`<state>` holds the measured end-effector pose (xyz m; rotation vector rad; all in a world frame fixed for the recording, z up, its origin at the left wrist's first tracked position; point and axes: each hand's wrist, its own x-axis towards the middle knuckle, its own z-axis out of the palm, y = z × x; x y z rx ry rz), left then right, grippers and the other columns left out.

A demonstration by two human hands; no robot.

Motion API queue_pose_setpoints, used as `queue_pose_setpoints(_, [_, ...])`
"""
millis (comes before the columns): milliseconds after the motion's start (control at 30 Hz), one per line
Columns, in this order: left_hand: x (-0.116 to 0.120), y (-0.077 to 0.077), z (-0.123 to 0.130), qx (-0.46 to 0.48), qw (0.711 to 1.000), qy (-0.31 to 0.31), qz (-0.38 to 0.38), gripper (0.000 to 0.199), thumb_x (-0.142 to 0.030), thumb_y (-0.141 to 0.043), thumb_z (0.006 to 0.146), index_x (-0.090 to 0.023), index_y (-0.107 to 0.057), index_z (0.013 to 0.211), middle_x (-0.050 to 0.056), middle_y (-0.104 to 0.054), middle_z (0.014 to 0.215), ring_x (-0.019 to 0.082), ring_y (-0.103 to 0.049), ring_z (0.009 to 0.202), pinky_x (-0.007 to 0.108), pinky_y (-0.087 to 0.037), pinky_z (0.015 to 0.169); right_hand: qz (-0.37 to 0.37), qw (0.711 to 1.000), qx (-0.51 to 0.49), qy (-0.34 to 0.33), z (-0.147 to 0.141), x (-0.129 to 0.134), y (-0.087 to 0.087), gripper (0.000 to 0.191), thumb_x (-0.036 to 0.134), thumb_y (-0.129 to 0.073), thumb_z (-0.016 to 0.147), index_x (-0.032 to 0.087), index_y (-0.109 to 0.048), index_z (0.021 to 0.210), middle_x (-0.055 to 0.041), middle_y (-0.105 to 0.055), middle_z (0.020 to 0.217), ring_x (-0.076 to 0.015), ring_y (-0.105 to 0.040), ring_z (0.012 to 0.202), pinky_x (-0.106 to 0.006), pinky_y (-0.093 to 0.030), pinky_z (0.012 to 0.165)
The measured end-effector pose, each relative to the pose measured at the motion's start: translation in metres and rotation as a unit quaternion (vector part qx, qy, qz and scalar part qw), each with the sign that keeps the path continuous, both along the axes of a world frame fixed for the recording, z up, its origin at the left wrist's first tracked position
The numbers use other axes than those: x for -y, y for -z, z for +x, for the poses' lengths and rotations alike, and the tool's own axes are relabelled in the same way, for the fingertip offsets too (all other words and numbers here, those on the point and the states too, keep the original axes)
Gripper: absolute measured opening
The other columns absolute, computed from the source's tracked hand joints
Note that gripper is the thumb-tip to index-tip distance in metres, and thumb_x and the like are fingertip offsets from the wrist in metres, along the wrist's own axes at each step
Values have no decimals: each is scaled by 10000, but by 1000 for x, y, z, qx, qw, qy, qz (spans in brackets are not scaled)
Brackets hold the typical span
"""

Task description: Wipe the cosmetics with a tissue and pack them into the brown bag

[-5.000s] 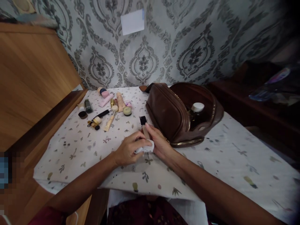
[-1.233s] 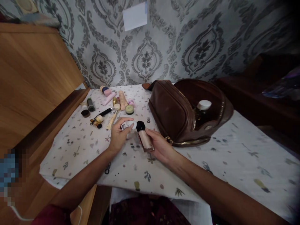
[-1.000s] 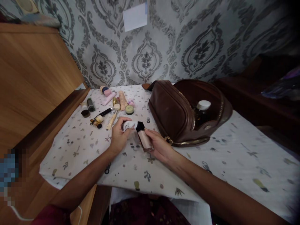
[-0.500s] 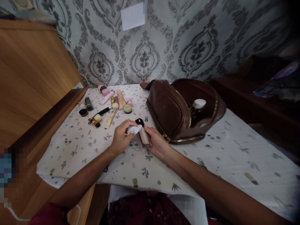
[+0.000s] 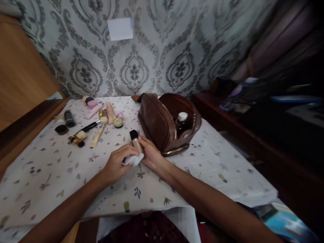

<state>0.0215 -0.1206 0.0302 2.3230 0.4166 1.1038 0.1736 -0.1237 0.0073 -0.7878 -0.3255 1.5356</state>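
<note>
A foundation bottle [image 5: 137, 145] with a beige body and black cap stands tilted in my right hand [image 5: 151, 153], whose fingers are wrapped round its right side. My left hand [image 5: 118, 163] pinches a crumpled white tissue [image 5: 133, 160] and holds it against the bottle's lower part, hiding some of its base. Just beyond my right hand sits a brown toiletry bag [image 5: 159, 125], unzipped, with a white-capped bottle [image 5: 182, 117] inside. A small jar with a pale green lid [image 5: 118, 123] lies past the bottle, to the left.
Several cosmetics lie at the back left, among them a beige tube [image 5: 110, 112], a pink tube [image 5: 93, 110], a black-handled brush [image 5: 88, 127] and a dark bottle [image 5: 69, 118]. A patterned cloth [image 5: 76, 175] covers the table. Wooden furniture [image 5: 22, 64] borders the left.
The tissue has moved from beside the bottle's cap down to its lower body. The bottle stays in my right hand. The whole view has turned to the right.
</note>
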Motion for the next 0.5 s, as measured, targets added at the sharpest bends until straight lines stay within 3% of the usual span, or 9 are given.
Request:
queue_pose_setpoints(267, [-1, 1, -1, -14, 1000, -26, 3, 380, -4, -467, 693, -210, -621, 973, 33, -700, 934, 180, -670, 876, 267, -514, 770, -2, 1000, 6, -1, -1, 1, 2, 330, 286, -859, 629, 201, -642, 862, 59, -663, 680, -108, -578, 602, -212, -435, 550])
queue_pose_setpoints(500, [-8, 1, -1, 16, 994, -104, -40, 219, -99, -555, 749, -210, -629, 922, 28, -673, 895, 193, -636, 849, 287, -493, 754, 15, 998, 46, -51, -5, 11, -11, 422, 449, -879, 585, 201, -646, 835, 79, -613, 606, -85, -523, 519, -193, -392, 477])
